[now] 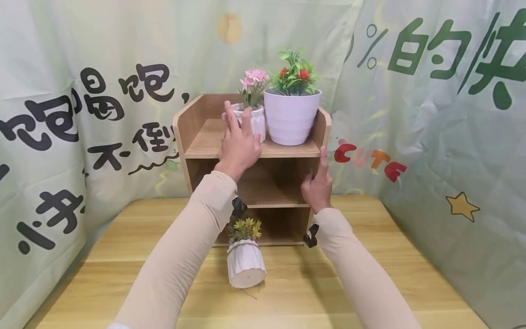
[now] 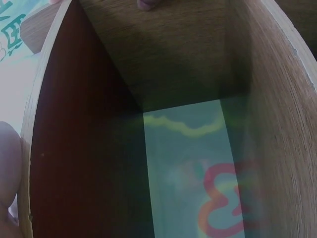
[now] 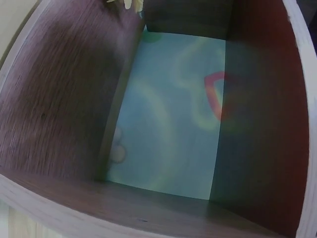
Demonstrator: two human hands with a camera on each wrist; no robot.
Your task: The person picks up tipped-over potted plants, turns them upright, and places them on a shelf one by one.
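A three-level wooden shelf unit [image 1: 252,153] stands on the table. On its top board, a small white pot [image 1: 259,119] with pink flowers [image 1: 255,78] sits left of a larger white pot [image 1: 292,116] with red flowers and green leaves. My left hand [image 1: 239,145] reaches over the small pot's front, fingers fairly straight and fingertips near its rim. My right hand [image 1: 318,186] grips the unit's right side panel, index finger pointing up along it and thumb on the inner side. Left fingers [image 2: 9,168] show beside a board edge in the left wrist view.
A white pot [image 1: 246,264] with yellow flowers [image 1: 245,228] lies tipped on the wooden table [image 1: 353,274], its base facing me. Some yellow petals [image 3: 128,4] enter the right wrist view. Printed curtains [image 1: 427,119] surround the table. The unit's compartments are open at the back.
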